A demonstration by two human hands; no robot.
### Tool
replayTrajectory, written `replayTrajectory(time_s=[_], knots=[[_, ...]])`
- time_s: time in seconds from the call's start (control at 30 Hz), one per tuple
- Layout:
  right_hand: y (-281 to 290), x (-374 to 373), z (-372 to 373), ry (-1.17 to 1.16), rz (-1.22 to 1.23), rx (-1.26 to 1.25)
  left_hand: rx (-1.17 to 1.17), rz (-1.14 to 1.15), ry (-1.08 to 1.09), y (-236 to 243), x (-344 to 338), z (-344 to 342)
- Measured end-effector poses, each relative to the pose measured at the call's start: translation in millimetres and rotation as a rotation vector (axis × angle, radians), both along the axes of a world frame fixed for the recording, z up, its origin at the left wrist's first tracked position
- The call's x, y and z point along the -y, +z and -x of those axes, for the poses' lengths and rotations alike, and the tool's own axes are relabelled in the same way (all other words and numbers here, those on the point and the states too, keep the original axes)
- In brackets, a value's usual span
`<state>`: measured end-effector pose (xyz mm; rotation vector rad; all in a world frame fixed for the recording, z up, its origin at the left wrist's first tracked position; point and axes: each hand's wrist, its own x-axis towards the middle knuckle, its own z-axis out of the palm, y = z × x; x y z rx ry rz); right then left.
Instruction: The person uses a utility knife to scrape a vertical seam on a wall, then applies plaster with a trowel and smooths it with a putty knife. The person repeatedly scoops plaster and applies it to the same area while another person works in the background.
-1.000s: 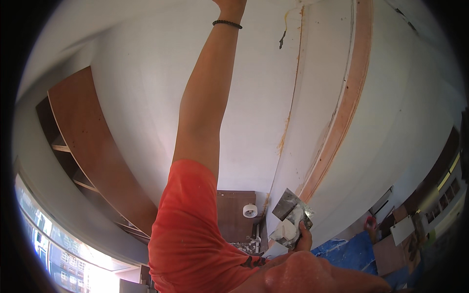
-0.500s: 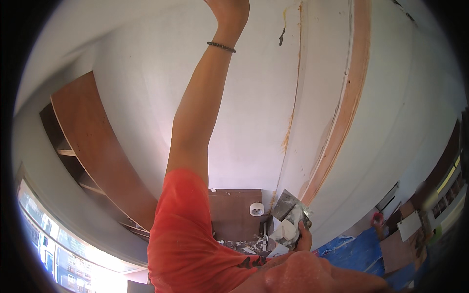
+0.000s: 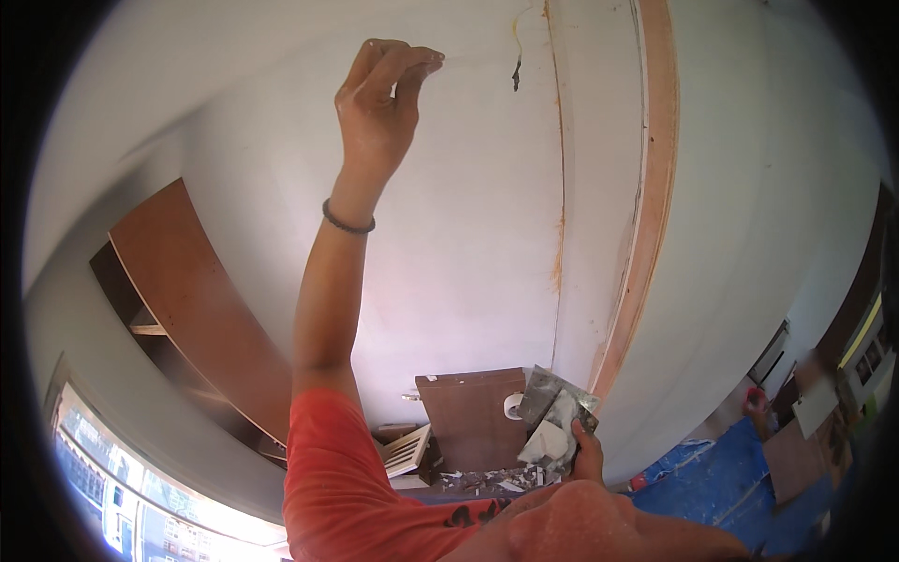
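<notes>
The metal plate (image 3: 537,397) sits in the person's right hand (image 3: 587,453), the thumb clamped along its near edge, with a thick lump of white paste (image 3: 551,440) heaped on it. That right grip is plainly the nearer one, since it touches the plate; the left hand (image 3: 375,122) hangs well above and to the left of it, at the end of a raised arm in a red sleeve (image 3: 328,450). The plate's long way seems to run up and away from the right grip (it is tilted, so I can't be sure of the axis). The left fingertips are drawn together, and I see nothing between them.

Just left of the right grip, beyond the plate, a roll of tape (image 3: 513,406) shows against a brown board (image 3: 473,421). Lower left of the plate is a litter of scraps (image 3: 487,481), and past that a slatted wooden piece (image 3: 408,453). Right of the right grip lies a blue sheet (image 3: 702,482).

Right of the left grip, a black cable end (image 3: 516,77) dangles against the pale wall (image 3: 449,253). Well down and left from that grip stands a brown cupboard (image 3: 206,290) with open compartments; whatever they hold is too dark to make out.
</notes>
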<state>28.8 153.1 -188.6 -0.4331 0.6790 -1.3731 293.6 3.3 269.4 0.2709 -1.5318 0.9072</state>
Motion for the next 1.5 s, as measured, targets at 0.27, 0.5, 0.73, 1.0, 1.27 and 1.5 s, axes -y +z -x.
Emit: replayTrajectory(time_s=[0.27,0.5,0.73,1.0,1.27,1.5], knots=[[11,2,7,0.058,-0.027,-0.047,-0.168,0.167,0.02,71,-26,-9],[13,6,11,0.105,-0.007,-0.058,-0.517,0.286,-0.09,109,-30,-2],[22,3,7,0.069,-0.011,-0.085,-0.577,0.328,-0.121,126,-27,-25],[6,8,7,0.065,0.007,-0.047,-0.578,0.326,-0.122,133,-19,-36],[9,5,5,0.068,-0.013,-0.052,-0.631,0.356,-0.091,136,-21,-42],[9,4,4,0.058,-0.026,-0.071,-0.593,0.363,-0.114,138,-17,-45]])
